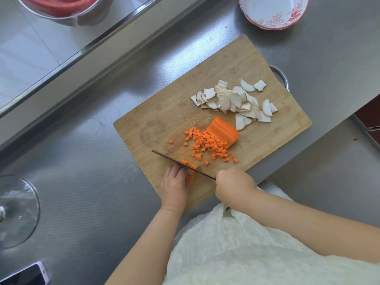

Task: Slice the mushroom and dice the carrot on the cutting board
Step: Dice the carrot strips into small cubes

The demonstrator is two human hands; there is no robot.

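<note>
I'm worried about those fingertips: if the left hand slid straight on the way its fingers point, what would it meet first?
The knife blade. The left hand holds carrot strips with its fingers right against the blade's near side; diced carrot lies beyond.

On the steel counter (102, 182) a wooden cutting board (164, 112) lay at an angle, carrying a heap of pale mushroom slices (236, 99) at its far right, an uncut carrot block (223, 130) just beside them, and a scatter of carrot dice (207, 144) nearer the person. The left hand (174, 187) pressed curled fingers on thin carrot strips (191, 177) at the board's near edge, while the right hand (234, 187) had its grip closed on the handle of a dark knife (181, 164), the blade lying across those strips. A red-patterned bowl (273, 11) stood beyond the board, a glass lid (18, 210) and a phone (26, 274) lay to the left.
</note>
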